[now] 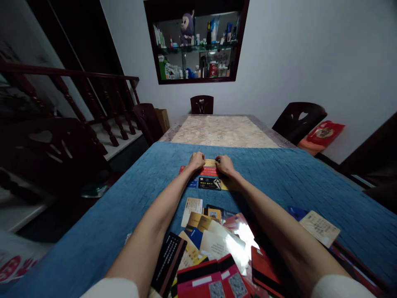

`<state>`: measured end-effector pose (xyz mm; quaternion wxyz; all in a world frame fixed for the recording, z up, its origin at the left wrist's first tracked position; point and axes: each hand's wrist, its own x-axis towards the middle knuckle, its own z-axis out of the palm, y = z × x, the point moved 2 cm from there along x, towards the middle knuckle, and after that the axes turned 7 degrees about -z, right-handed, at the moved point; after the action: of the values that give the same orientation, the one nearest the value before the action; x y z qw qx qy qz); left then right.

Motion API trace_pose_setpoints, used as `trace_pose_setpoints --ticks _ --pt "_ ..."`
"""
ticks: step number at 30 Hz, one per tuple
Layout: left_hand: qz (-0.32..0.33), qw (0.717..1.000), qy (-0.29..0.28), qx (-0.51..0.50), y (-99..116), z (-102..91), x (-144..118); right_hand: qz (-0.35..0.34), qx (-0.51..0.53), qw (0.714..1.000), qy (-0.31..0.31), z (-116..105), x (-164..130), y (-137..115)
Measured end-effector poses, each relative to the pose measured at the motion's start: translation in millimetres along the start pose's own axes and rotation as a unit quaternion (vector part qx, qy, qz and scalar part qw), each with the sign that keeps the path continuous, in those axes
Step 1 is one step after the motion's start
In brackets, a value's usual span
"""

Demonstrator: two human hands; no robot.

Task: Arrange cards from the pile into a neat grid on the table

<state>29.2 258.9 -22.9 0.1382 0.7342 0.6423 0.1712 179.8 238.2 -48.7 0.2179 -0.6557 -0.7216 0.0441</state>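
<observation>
On the blue-cloth-covered bench (273, 178) before a far white wall (279, 62), our fingers (202, 159) curl at both ends of a yellow rectangular card (210, 162); we cannot tell if pinching.

Looks out from head height, forward and down along the table (217, 130), roughly in line with its middle. Sits close above the heaped cards (214, 244) at the bottom edge. Sees the left hand (197, 160) and right hand (225, 164) from behind and above, farther off near mid-frame. Spreads wide, reaching the wall cabinet (197, 82) at top, the railing (68, 72) at left and a dark chair (288, 120) at right.
</observation>
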Motion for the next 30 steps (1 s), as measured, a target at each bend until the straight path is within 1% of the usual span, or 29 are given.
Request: trace_pose_setpoints --ticks 7,11,15,19,23,27,30 --pt "-0.002 0.999 0.017 -0.028 -3 -7.4 -5 0.004 0.004 1.0 0.01 0 1 1" --pt "0.007 0.998 0.035 -0.052 -7 -19.3 -12 -0.01 0.014 1.0 0.024 -3 -1 2" --pt "0.029 0.996 0.046 -0.067 -13 -35.2 -26 -0.028 0.027 0.998 0.042 -8 -9 1" --pt "0.049 0.995 0.054 -0.069 -20 -51.3 -47 -0.051 0.048 0.996 0.058 -16 -19 -4" --pt "0.062 0.994 0.058 -0.069 -28 -66.5 -74 -0.084 0.071 0.991 0.07 -25 -32 -13" --pt "0.07 0.993 0.063 -0.071 -38 -78.3 -104 -0.123 0.093 0.985 0.074 -34 -50 -31" --pt "0.082 0.99 0.082 -0.08 -48 -84.3 -126 -0.151 0.11 0.98 0.073 -37 -67 -48"
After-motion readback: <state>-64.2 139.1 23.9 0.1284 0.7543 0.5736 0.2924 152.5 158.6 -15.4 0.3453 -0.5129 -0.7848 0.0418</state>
